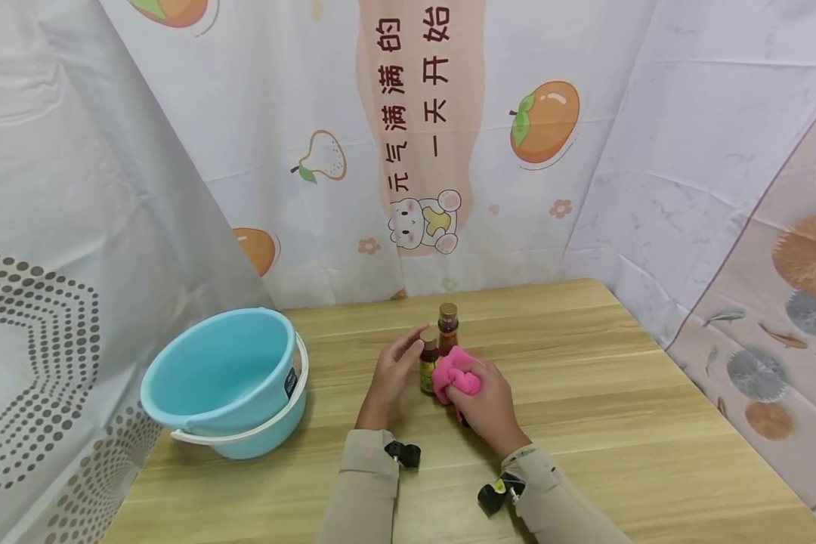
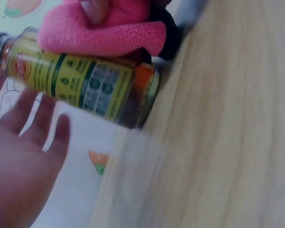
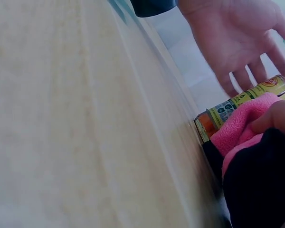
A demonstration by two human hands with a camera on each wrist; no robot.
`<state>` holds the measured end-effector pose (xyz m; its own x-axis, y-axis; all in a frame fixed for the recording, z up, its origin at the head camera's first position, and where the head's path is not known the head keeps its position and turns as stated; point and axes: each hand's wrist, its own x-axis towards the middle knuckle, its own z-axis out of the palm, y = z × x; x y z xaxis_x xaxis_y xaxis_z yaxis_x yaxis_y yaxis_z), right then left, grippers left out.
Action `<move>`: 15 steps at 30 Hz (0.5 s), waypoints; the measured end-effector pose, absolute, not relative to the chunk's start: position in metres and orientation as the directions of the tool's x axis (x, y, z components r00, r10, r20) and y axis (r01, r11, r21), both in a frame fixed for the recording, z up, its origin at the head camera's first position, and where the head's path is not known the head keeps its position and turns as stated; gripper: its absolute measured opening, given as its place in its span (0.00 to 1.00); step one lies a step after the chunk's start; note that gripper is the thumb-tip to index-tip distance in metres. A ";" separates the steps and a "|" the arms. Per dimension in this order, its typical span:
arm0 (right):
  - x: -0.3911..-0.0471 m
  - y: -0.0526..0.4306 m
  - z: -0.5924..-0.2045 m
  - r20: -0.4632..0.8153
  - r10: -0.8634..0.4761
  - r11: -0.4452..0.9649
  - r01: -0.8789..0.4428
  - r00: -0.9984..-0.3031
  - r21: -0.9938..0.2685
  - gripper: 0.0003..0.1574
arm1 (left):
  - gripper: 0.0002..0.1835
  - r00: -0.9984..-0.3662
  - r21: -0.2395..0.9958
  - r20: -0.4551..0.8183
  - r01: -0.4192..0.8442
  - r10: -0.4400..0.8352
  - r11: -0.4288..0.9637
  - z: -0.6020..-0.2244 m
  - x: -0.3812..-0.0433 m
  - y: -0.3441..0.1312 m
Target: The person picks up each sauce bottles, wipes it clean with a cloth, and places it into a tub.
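Note:
A small sauce bottle point(image 1: 428, 375) with a yellow-green label and dark cap stands upright on the table. Right behind it rises a second, gold-capped bottle point(image 1: 448, 326) of brown glass. My left hand point(image 1: 390, 380) is held at the left of the nearer bottle, its fingers spread and loosely extended near the neck. On the other side, my right hand point(image 1: 486, 400) grips a bunched pink cloth point(image 1: 454, 368) with a black side, seen in the right wrist view. The cloth lies against the labelled bottle point(image 2: 71, 80) and covers part of it in the left wrist view.
Two light-blue buckets point(image 1: 151, 393), one nested in the other with white handles, stand at the table's left. The wooden table point(image 1: 625, 423) meets a printed curtain point(image 1: 326, 219) at the back, and more hanging cloth lines both sides.

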<state>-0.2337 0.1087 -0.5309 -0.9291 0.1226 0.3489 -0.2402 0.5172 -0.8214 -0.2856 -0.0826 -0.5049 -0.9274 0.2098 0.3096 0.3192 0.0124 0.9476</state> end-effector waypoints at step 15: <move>-0.234 0.109 -0.531 0.344 0.131 0.535 -0.226 -0.930 -0.814 0.14 | 0.16 -0.889 0.878 0.453 0.458 0.068 0.143 -0.500 -0.285 -0.074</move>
